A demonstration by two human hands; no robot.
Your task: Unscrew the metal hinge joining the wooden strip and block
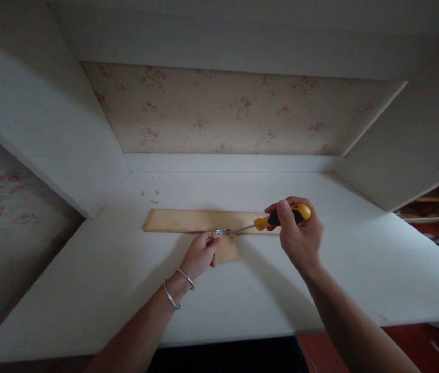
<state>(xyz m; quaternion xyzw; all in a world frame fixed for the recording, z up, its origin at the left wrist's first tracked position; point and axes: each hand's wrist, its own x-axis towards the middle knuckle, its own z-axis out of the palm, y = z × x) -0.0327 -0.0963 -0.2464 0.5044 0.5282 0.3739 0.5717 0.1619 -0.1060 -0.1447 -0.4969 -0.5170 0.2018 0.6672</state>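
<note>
A long pale wooden board lies flat on the white desk. A smaller wooden piece sits against its near edge, joined by a small metal hinge. My right hand is closed around a yellow-and-black screwdriver, whose tip rests at the hinge. My left hand, with two bangles at the wrist, has its fingers curled and pinched at the hinge and the small piece.
Several small screws lie loose on the desk behind the board's left end. White side panels stand left and right, with a floral back wall. Red flooring and shelves show at the right.
</note>
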